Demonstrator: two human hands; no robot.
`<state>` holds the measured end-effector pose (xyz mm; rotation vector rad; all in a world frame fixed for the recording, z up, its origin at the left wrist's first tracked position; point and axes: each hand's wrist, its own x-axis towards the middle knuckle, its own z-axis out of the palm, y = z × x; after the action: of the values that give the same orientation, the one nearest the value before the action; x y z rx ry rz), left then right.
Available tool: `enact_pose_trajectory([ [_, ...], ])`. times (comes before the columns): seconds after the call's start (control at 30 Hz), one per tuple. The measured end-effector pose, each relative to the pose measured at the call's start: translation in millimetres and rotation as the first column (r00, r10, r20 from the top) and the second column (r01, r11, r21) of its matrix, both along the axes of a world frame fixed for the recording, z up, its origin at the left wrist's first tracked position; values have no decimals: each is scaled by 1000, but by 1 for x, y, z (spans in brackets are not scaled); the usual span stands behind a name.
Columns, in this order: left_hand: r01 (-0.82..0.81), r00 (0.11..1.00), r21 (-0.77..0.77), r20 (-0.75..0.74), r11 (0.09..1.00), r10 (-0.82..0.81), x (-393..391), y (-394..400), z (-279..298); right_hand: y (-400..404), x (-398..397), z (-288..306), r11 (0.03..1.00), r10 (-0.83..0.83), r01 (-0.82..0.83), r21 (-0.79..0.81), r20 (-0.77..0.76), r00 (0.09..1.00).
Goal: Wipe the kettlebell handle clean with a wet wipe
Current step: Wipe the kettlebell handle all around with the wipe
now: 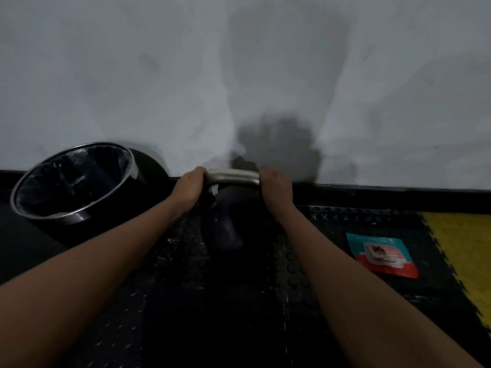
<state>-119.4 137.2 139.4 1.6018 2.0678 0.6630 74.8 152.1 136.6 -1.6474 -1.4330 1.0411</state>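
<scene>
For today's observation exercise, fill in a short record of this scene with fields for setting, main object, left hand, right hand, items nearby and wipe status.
setting: dark studded floor mat against a pale wall
main object: black kettlebell with a silver handle
left hand: left hand grips the handle's left end
right hand: right hand grips the handle's right end
items nearby: lined bin to the left; wet wipe packet lying flat to the right
wipe status: no loose wipe visible in either hand

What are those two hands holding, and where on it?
Both grip the kettlebell by its metal handle: left hand at the left end, right hand at the right end. No wipe is visible.
</scene>
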Motion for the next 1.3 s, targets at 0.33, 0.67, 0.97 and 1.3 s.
enact_pose_trajectory([
  [0.33, 269, 963, 341, -110, 901, -246, 32, -10, 15, -1, 2, 3, 1000, 24, -24, 6, 0, 1000],
  [0.67, 205, 976, 286, -136, 936, -172, 21, -10, 9, -2, 1, 3, 999, 48, -48, -1, -27, 998],
  [0.97, 309, 943, 516, -275, 799, -186, 30, -23, -9, 2, 2, -5, 999, 31, -30, 26, -42, 999],
  [1.3, -320, 890, 76, 365, 944, 272, 25, -15, -6, 4, -2, -7, 997, 15, -16, 71, 16, 1000],
])
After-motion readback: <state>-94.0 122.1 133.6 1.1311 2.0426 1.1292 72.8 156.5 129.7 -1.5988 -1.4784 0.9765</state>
